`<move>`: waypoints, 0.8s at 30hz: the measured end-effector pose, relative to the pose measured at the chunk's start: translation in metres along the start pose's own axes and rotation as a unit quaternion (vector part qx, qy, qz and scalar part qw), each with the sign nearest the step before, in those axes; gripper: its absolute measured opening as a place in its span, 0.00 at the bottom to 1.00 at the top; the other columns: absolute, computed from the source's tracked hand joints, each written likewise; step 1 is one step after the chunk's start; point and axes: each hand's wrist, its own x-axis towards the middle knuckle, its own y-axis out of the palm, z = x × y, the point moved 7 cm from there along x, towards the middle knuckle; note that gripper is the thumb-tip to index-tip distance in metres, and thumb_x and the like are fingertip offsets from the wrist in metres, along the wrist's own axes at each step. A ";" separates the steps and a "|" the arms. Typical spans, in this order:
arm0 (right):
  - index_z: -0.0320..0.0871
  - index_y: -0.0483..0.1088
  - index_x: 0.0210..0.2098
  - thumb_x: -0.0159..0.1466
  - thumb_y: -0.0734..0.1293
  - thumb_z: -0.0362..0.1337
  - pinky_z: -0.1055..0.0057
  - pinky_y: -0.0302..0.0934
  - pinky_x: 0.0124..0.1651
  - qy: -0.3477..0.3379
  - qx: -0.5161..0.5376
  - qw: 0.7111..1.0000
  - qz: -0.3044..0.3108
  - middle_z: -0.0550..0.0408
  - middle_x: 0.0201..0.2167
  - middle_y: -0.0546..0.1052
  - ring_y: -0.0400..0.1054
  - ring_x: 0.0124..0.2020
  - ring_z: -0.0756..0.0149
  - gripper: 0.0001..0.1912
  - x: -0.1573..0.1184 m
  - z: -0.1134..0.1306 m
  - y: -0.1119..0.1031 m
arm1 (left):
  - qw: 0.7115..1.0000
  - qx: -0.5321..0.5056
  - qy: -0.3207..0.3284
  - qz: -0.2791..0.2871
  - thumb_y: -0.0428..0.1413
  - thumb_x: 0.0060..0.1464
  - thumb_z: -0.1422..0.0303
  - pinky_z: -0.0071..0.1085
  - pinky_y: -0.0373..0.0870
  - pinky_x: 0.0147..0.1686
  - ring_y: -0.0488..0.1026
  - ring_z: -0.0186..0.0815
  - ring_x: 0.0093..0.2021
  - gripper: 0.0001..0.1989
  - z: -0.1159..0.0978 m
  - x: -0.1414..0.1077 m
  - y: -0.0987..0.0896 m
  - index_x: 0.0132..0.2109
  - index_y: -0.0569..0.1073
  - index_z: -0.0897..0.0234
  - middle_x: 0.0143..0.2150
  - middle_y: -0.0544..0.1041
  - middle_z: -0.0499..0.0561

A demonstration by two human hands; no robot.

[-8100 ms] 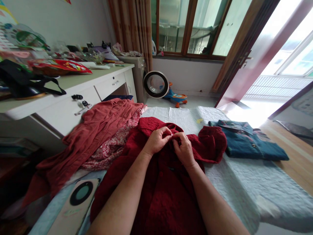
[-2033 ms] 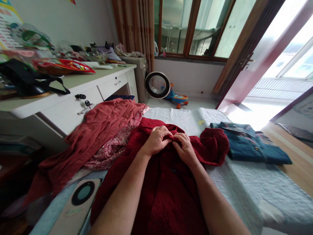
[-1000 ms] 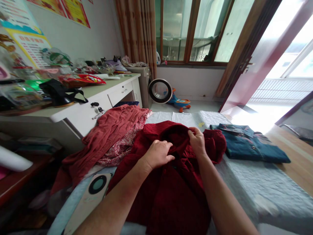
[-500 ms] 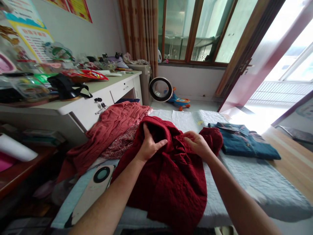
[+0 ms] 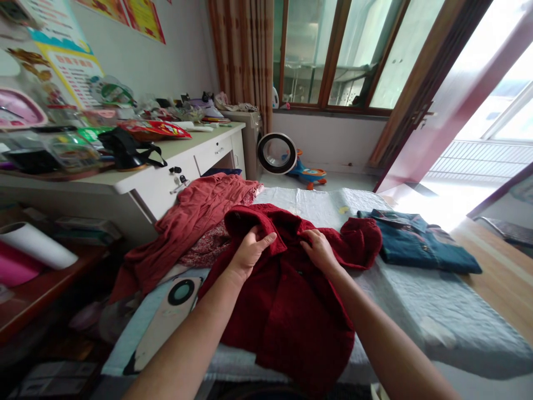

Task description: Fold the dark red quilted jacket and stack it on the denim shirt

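The left hand [image 5: 249, 254] has its grip closed over the collar [image 5: 272, 236] of the dark red garment [image 5: 291, 311], thumb outside; the right hand [image 5: 320, 250] pinches its front edge. Crinkled and rumpled, the garment lies left of the folded denim [image 5: 428, 247]. Poster [image 5: 70, 61] lettering, far left of the denim, is too blurred to read.

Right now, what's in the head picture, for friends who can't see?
A left hand and right hand hold a dark red garment on a pale blue cover, with folded denim at right and lighter red cloth at left.
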 end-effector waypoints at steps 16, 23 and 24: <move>0.43 0.72 0.31 0.62 0.61 0.45 0.69 0.61 0.34 0.116 0.098 0.988 -0.007 0.56 0.26 0.74 0.67 0.28 0.64 0.13 -0.023 -0.036 -0.090 | 0.993 0.094 0.033 0.068 0.57 0.44 0.72 0.42 0.68 0.56 0.75 0.45 0.51 0.23 -0.014 -0.024 -0.018 0.50 0.77 0.66 0.47 0.81 0.52; 0.46 0.70 0.49 0.63 0.65 0.44 0.62 0.59 0.54 -0.024 0.019 0.997 0.065 0.50 0.48 0.74 0.68 0.49 0.59 0.17 -0.020 0.036 -0.074 | 0.973 0.173 0.044 0.145 0.55 0.55 0.64 0.40 0.63 0.60 0.71 0.44 0.56 0.18 -0.022 -0.040 0.003 0.51 0.76 0.65 0.52 0.78 0.53; 0.46 0.69 0.52 0.61 0.67 0.45 0.61 0.59 0.55 -0.035 0.015 0.997 0.074 0.50 0.50 0.74 0.67 0.51 0.58 0.20 -0.018 0.046 -0.068 | 0.970 0.185 0.042 0.151 0.54 0.56 0.63 0.40 0.64 0.59 0.72 0.44 0.55 0.18 -0.020 -0.040 0.004 0.51 0.76 0.65 0.51 0.78 0.54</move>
